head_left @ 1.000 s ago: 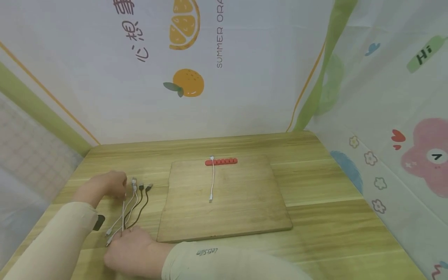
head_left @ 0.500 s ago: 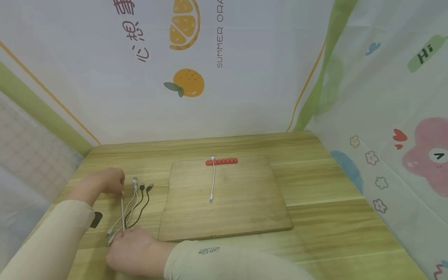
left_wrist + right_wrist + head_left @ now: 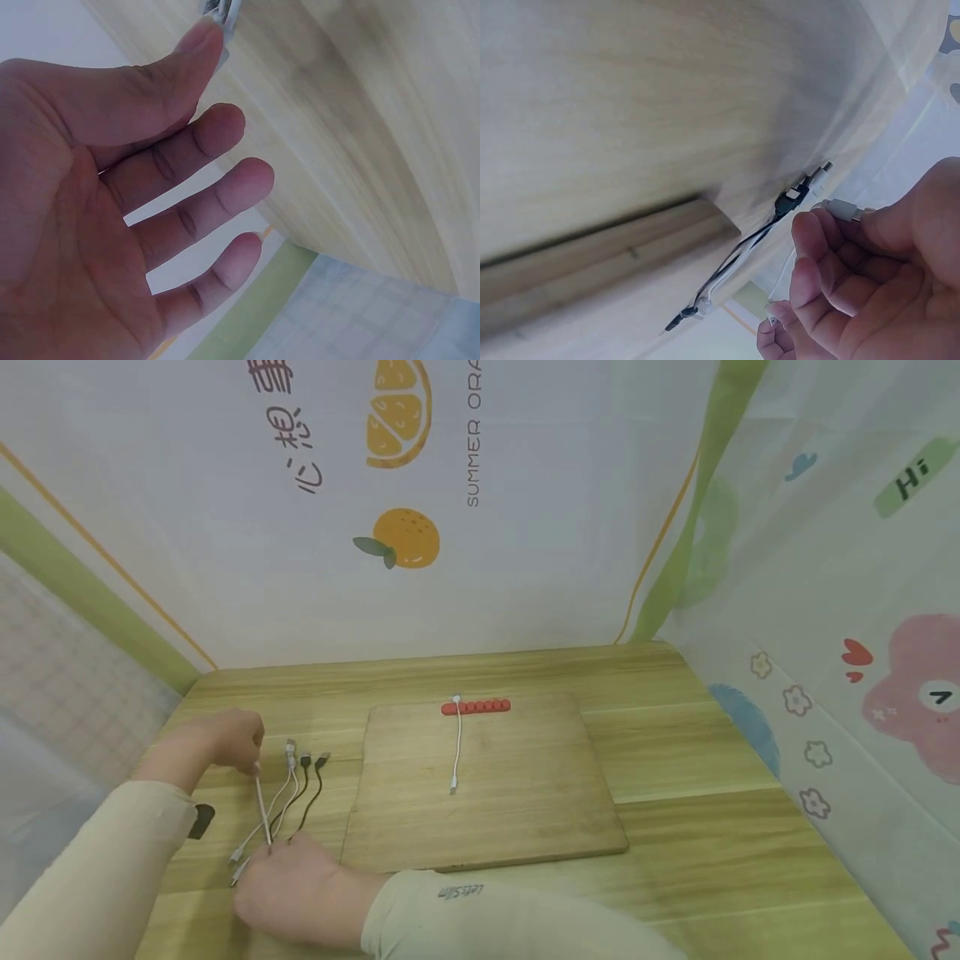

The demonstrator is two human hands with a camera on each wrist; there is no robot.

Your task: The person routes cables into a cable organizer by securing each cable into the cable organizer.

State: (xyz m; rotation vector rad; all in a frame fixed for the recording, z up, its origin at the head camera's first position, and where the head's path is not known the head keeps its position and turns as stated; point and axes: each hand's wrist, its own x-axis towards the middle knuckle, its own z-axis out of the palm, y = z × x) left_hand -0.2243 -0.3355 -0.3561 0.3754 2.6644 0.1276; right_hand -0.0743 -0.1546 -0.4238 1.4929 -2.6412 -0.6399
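A white charging cable (image 3: 262,802) stretches between the two hands at the left of the table. My left hand (image 3: 236,742) pinches its far end; the left wrist view shows a metal-and-white connector (image 3: 223,13) between thumb and forefinger, the other fingers loosely extended. With thumb and curled fingers, my right hand (image 3: 294,893) grips the near end, a white plug (image 3: 841,210) in the right wrist view. Beneath the held cable lie more white cables (image 3: 291,758) and black cables (image 3: 306,761), their near ends partly hidden by the right hand.
Right of the cables lies a wooden board (image 3: 525,802). A red cable-clip strip (image 3: 483,706) sits along its far edge, with another white cable (image 3: 458,747) set at the strip's left end. Printed cloth (image 3: 540,527) hangs behind and beside the table (image 3: 697,860).
The left hand has shifted slightly up and left with its end of the cable. The right hand has edged a little right, and the cable between them now slants the other way.
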